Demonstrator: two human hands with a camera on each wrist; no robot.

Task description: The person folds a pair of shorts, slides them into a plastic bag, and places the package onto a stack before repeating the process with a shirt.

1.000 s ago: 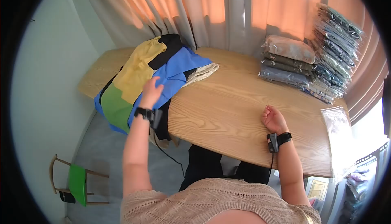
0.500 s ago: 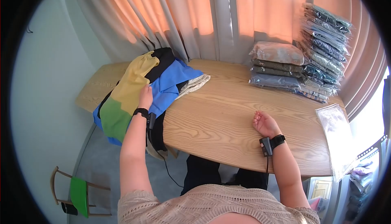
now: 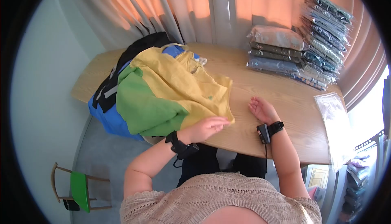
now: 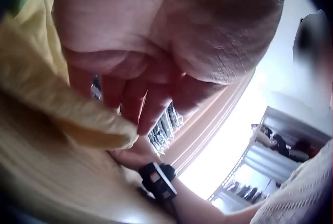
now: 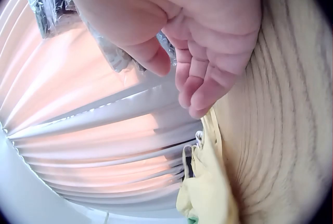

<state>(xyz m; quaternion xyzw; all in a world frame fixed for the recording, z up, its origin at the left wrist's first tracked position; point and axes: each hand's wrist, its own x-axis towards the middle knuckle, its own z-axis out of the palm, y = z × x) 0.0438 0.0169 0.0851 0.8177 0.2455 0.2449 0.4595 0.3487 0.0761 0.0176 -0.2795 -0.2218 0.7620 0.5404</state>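
A yellow and green garment (image 3: 175,85) lies spread over the left and middle of the table, its yellow edge reaching the front. At that edge is my left hand (image 3: 205,129), its fingers extended beside the cloth, with no cloth visible between thumb and fingers. The left wrist view shows the palm (image 4: 166,31) close up and the yellow cloth (image 4: 62,104) running towards the fingertips. My right hand (image 3: 262,110) rests palm up on the table, fingers loosely curled and holding nothing. In the right wrist view, the garment (image 5: 208,182) lies beyond that hand (image 5: 200,42).
Black garments (image 3: 140,48) and blue fabric (image 3: 112,120) lie under and behind the yellow and green one. Bagged garments stand in a shorter stack (image 3: 275,50) and a taller stack (image 3: 328,40) at the back right. Clear plastic bags (image 3: 334,128) lie at the table's right edge.
The yellow and green garment has swung rightwards and spread across the table, covering most of the blue one. My left hand has moved right and towards me. The right hand lies nearly as before.
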